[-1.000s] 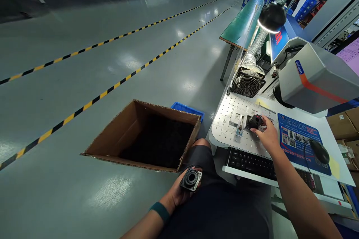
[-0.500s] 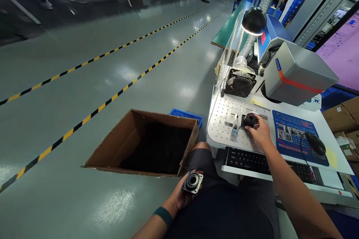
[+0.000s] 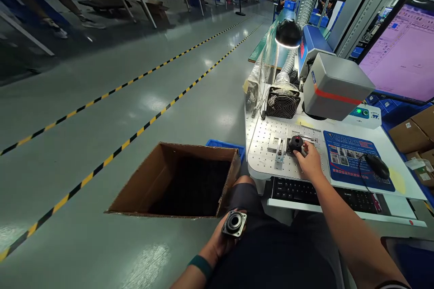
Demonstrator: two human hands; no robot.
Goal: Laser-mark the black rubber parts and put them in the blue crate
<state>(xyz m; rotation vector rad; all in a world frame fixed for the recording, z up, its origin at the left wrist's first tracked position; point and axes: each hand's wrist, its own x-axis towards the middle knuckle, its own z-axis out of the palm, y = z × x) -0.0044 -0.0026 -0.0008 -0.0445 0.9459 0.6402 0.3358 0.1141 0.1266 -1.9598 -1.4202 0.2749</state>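
My left hand (image 3: 222,237) is low over my lap, its fingers closed around a square metal flange part (image 3: 234,223) with a round dark bore facing up. At the bench my right hand (image 3: 310,160) grips a round black part (image 3: 296,144) with a hole in its top and a small red spot on it. This black part sits at a metal fixture (image 3: 280,148) on the perforated plate (image 3: 259,156). The underside of the black part is hidden, so I cannot tell how it seats there.
A cardboard box (image 3: 135,189) with dark contents stands on the floor left of my knees. Around the plate are a fan (image 3: 283,102), a grey machine head (image 3: 335,86), a lamp (image 3: 288,34), a keyboard (image 3: 294,191), a mouse (image 3: 377,165) and a monitor (image 3: 403,54).
The view has tilted up and turned right, so more of the monitor shows. Both hands keep hold of their parts; the right fingers have shifted slightly on the black part.
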